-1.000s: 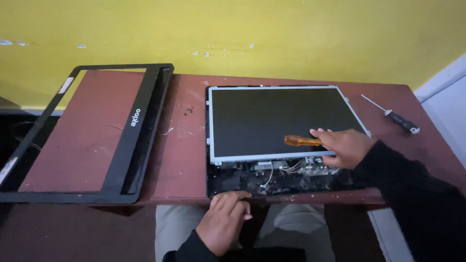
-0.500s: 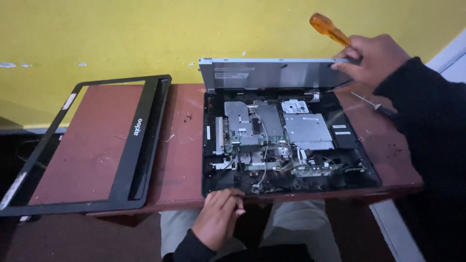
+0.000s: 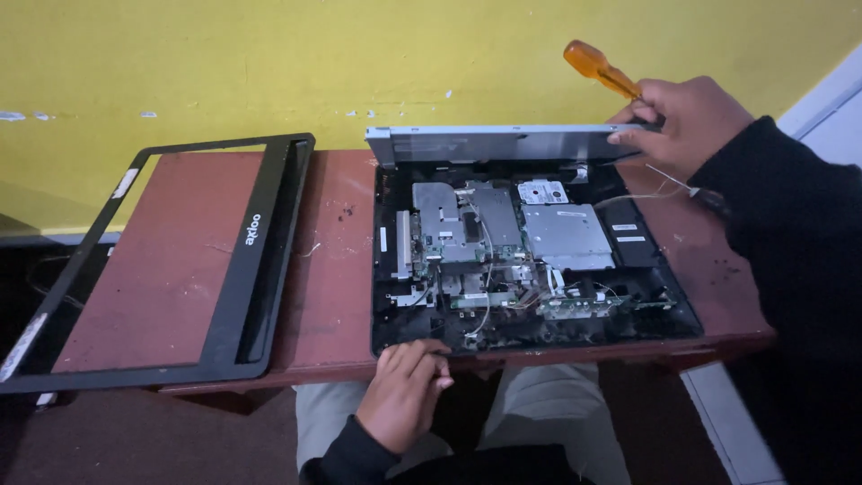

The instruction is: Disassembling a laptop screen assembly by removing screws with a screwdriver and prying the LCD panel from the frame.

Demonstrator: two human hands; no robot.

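Head view: the tip of the screwdriver (image 3: pixel 600 68) is hidden inside the right hand (image 3: pixel 684 121), so only its orange handle shows above the knuckles. The face of the screen panel (image 3: pixel 489 144) cannot be seen, since it stands tilted up on its far edge and shows only a thin grey strip. The right sleeve cuts off the table's corner beyond the wrist, and the fine wiring among the boards is too small to trace.

The opened computer chassis (image 3: pixel 530 260) lies on the reddish table (image 3: pixel 328 251), between the 2 hands. It is a black tray holding silver shields, a green board, a grey drive and loose white cables. The right hand's fingers are curled around the screwdriver and pinch the panel's upper right corner. The left hand (image 3: pixel 406 388) rests on the chassis's near edge, fingers loosely bent, holding nothing.

Against the picture 1 s ago, the panel no longer lies flat over the chassis; it is raised, and the insides are bare.

Well left of the left fingers lies the black bezel frame (image 3: pixel 224 269), overhanging the table's near edge.
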